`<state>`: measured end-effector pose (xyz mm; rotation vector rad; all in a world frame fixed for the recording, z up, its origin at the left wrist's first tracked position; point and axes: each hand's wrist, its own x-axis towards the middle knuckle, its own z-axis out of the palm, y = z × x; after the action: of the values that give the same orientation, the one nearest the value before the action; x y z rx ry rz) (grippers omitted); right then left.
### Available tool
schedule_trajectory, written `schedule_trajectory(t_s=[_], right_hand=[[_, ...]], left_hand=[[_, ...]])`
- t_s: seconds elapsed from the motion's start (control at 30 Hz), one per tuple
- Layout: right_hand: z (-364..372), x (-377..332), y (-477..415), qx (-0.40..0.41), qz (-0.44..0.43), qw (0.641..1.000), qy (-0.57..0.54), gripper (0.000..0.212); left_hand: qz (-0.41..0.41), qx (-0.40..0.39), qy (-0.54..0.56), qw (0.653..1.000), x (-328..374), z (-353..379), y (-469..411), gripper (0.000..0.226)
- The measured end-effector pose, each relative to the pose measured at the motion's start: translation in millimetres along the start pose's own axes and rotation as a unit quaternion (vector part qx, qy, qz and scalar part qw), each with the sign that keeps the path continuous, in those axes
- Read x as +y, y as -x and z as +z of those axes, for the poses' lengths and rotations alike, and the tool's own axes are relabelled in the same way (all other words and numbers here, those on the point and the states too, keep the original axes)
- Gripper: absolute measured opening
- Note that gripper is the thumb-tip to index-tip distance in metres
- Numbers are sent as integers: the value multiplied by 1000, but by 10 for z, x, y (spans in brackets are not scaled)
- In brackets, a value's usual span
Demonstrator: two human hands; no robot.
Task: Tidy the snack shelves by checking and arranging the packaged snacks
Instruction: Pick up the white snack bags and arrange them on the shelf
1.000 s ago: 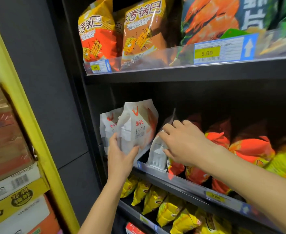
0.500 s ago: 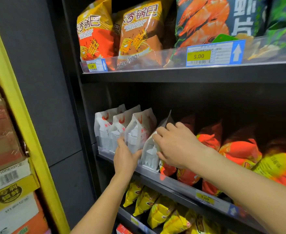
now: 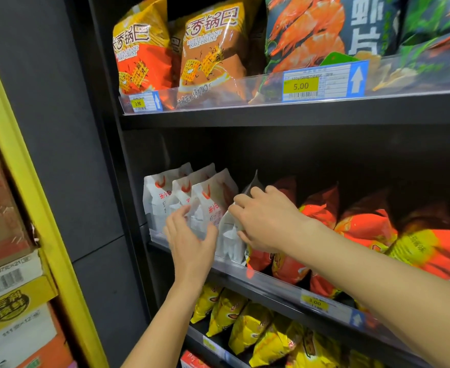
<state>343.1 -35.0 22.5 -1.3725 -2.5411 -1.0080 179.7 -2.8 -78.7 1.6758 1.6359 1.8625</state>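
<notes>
Right hand clamped on tilted white bag at middle shelf left end; left hand fingers apart, loose, fronting upright white bags there.

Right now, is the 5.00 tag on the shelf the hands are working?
No: the 5.00 tag is on the upper shelf rail; left hand and right hand are at white bags one shelf down.
</notes>
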Motion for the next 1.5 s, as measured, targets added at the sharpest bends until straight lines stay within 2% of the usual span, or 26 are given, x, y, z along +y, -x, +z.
schedule_trajectory(t_s=[0.1,0.23,0.5,0.63,0.87,1.0,1.2,1.3,1.37,1.43,1.5], right_hand=[[-23,53,29,4,1,1000,-8,55],[-47,119,147,2,11,1000,5,57],[-50,152,356,-31,10,998,48,50],[-47,129,374,-38,14,998,57,51],[-21,144,350,-39,17,998,54,51],[-14,148,335,-48,20,997,54,52],[-42,126,318,-51,16,996,64,50],[-63,112,260,-15,23,1000,10,51],[-75,69,221,32,44,995,-82,51],[-76,-9,197,79,76,971,-214,44],[-74,-132,153,127,117,926,-337,31]], left_hand=[[21,-75,28,997,114,27,89,62],[23,-125,-16,992,142,131,122,70],[-17,-141,-91,986,22,365,180,89],[-26,-134,-126,983,-7,418,176,81],[-13,-110,-70,991,79,320,82,73],[2,-83,7,996,197,121,27,67],[-24,-62,100,993,297,-312,3,60],[-51,-41,164,984,332,-592,21,57],[-66,-22,190,979,326,-793,25,58],[-85,-6,208,974,302,-994,28,57],[-109,6,226,968,270,-1204,38,56]])
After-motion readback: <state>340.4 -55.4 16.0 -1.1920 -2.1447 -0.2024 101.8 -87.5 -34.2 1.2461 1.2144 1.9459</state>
